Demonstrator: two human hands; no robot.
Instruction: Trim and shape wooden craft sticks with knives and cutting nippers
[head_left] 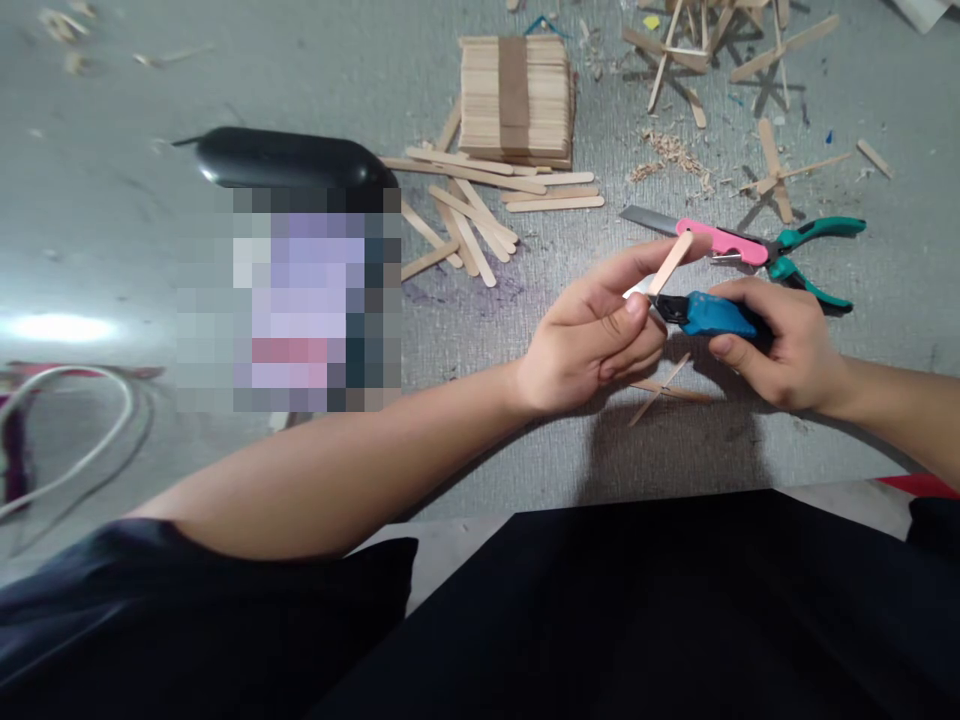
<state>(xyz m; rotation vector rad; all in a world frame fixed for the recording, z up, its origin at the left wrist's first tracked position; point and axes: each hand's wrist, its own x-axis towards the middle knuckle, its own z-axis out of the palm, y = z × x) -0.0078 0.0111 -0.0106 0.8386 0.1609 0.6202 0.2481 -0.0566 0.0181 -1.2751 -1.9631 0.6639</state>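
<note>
My left hand (pixel 592 335) pinches a wooden craft stick (pixel 673 262), which slants up and to the right from the fingertips. In my right hand (pixel 787 340) is a pair of blue-handled pliers (pixel 720 315) with a black head. Their jaws meet the lower end of the stick beside my left thumb; whether they bite into it I cannot tell. Just below the hands, a small cross of thin sticks (pixel 664 392) lies on the table.
A banded bundle of craft sticks (pixel 480 100) stands at the back, with loose sticks (pixel 480 215) before it. Green-handled pliers (pixel 817 230) and a pink-handled knife (pixel 724 240) lie beyond my right hand. Stick assemblies (pixel 776 165) and wood shavings (pixel 671 155) are further back. A dark rounded object (pixel 292 158) is at left.
</note>
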